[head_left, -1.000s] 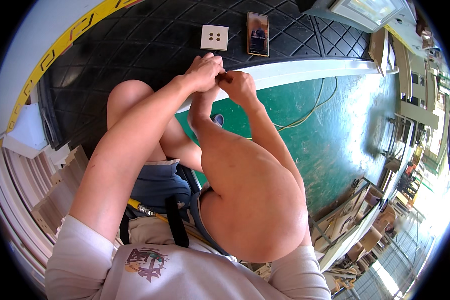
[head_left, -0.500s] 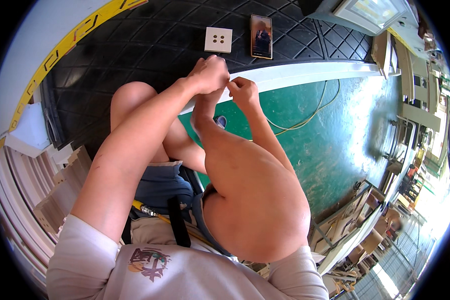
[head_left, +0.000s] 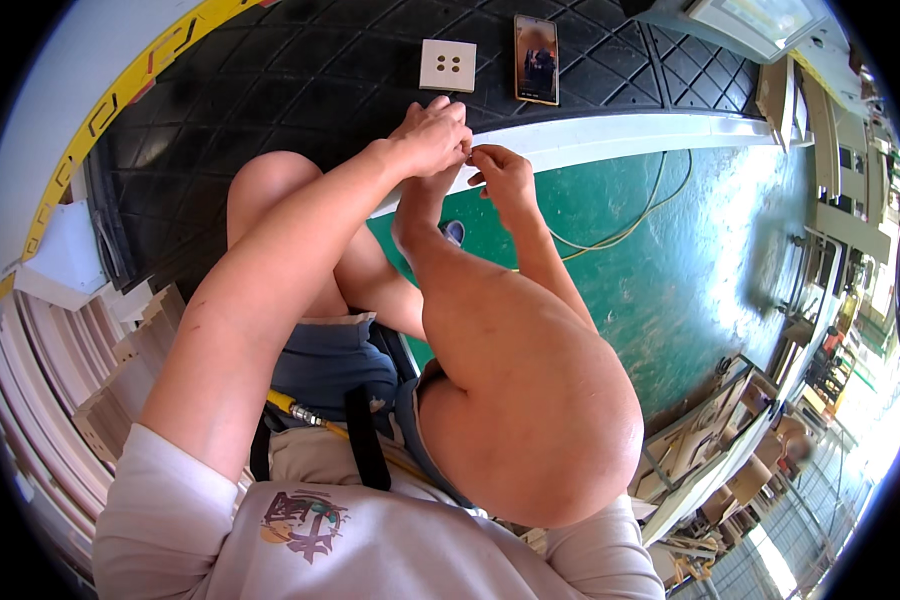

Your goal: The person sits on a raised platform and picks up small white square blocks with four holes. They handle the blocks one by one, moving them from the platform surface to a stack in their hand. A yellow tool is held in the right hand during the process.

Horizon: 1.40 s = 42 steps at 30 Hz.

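My bare foot (head_left: 436, 188) is raised to the pale edge of the black surface, its front end hidden by my left hand (head_left: 434, 138). That hand curls over the toes with its fingers bent. Close beside it, my right hand (head_left: 506, 178) is closed in a pinch, thumb and forefinger at the left fingertips. Anything between those fingertips is too small to make out. Just beyond the hands lies a white square block (head_left: 448, 66) with several round dark holes. To its right a phone (head_left: 537, 60) with a lit screen lies flat.
The black quilted surface (head_left: 300, 90) ends in a white edge strip (head_left: 610, 140). Below is green floor (head_left: 610, 300) with a thin looped hose (head_left: 625, 238). Stacked pale boards (head_left: 50, 390) stand at left; a rack of wooden pieces (head_left: 710, 450) is at lower right.
The view has shifted slightly, so the block and phone sit higher and further right. My right hand has turned a little, its fingers still pinched beside the left hand.
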Motion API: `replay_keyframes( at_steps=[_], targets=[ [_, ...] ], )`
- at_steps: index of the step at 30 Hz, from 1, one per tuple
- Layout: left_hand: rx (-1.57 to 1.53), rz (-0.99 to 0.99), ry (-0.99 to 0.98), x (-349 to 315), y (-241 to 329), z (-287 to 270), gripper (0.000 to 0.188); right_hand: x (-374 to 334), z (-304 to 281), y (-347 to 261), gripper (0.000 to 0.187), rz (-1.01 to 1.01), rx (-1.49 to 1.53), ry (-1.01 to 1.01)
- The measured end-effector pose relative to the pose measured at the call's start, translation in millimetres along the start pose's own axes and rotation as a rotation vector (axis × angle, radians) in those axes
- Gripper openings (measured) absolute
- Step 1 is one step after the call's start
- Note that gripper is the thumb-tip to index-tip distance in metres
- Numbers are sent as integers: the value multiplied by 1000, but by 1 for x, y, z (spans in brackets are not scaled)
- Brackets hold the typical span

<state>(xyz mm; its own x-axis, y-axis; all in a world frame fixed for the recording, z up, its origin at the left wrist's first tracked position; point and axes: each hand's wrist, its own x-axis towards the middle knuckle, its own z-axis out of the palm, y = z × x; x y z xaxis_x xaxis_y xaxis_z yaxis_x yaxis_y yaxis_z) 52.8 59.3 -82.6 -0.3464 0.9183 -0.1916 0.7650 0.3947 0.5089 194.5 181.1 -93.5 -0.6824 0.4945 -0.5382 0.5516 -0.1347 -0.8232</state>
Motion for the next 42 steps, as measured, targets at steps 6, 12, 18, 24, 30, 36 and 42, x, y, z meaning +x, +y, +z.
replay_keyframes(
  at_steps=[6,12,18,24,30,36,42],
  targets=[
    [25,-18,21,1,3,2,12,-1,2,5,23,-206,-223,37],
    [56,-47,32,1,4,4,15,4,1,-6,23,-201,-283,-14],
    [35,-45,22,2,6,2,15,17,-9,-2,24,-168,-223,-97],
    [15,-58,28,0,4,2,15,13,-6,-1,24,-255,-288,-76],
    [-6,-55,14,0,3,1,15,5,-3,-1,23,-365,-409,-6],
    [-9,-59,7,-1,5,-1,15,10,-7,-5,23,-245,-332,-69],
    [-15,-66,6,-1,4,-1,15,11,-13,-18,23,-4,-181,-134]
  ],
)
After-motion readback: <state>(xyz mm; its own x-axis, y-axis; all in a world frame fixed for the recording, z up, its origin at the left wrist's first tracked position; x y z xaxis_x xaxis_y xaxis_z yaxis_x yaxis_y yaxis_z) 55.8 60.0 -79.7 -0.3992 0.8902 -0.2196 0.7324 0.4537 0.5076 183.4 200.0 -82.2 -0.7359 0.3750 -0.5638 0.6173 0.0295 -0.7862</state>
